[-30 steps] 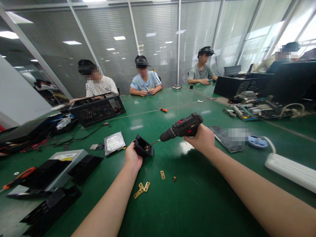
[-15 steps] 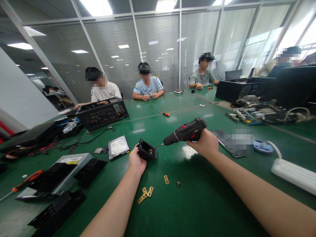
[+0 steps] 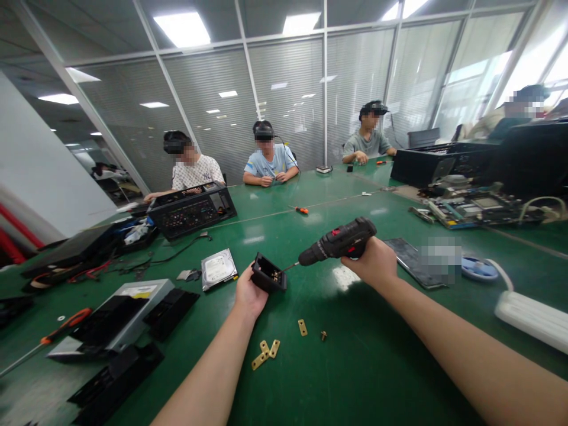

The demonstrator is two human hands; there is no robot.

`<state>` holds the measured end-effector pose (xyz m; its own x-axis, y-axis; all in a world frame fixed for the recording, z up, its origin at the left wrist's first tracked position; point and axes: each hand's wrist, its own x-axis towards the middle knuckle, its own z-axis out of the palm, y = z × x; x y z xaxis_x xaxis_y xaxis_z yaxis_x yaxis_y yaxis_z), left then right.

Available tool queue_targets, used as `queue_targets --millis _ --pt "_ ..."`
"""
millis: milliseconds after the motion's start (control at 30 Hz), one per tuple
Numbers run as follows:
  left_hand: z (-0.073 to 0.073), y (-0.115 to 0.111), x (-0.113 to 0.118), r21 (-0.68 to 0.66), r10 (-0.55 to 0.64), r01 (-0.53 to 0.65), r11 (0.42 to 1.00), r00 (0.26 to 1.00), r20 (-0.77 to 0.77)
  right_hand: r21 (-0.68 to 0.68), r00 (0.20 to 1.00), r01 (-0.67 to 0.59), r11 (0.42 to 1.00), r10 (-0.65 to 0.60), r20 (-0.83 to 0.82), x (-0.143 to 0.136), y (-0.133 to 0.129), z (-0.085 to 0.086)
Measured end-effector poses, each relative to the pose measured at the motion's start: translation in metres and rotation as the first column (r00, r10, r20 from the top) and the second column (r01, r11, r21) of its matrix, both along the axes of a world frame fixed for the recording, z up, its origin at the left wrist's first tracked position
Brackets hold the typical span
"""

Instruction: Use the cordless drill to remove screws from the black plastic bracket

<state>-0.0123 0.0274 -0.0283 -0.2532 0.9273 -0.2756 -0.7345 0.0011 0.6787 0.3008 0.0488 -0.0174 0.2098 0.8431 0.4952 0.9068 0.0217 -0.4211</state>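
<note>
Drill (image 3: 341, 240), gripped by the right hand (image 3: 376, 260), could skid its bit (image 3: 290, 267) across the black box (image 3: 266, 280) should the left hand (image 3: 249, 296), grasping that box, waver.

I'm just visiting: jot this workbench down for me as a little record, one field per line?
Left hand: holds a small black box, open side up
Right hand: grips a black drill
Bit: points into the box; contact too small to tell
Inside box: small brass-coloured pieces
Nearer the wearer: three brass-coloured plates clustered, one single plate apart
Left of the box: hard drive, farther left an orange-handled screwdriver
</note>
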Motion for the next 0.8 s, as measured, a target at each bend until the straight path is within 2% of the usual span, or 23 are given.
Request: queue_targets --millis 133,367,800 --pt "0.0019 -0.0012 -0.002 -0.036 -0.004 0.005 0.999 1.0 0.025 -0.007 1.0 0.012 1.0 -0.012 -0.009 -0.0007 0.0001 0.0027" --pt "0.0046 -0.0047 -0.0032 -0.016 -0.037 0.037 0.999 0.999 0.009 -0.024 1.0 0.016 1.0 -0.016 -0.004 0.0007 0.0019 0.0049" --pt "0.0046 -0.0024 -0.0007 -0.061 -0.026 0.024 0.998 0.999 -0.028 -0.003 1.0 0.01 1.0 -0.01 0.012 -0.0015 0.0023 0.0038"
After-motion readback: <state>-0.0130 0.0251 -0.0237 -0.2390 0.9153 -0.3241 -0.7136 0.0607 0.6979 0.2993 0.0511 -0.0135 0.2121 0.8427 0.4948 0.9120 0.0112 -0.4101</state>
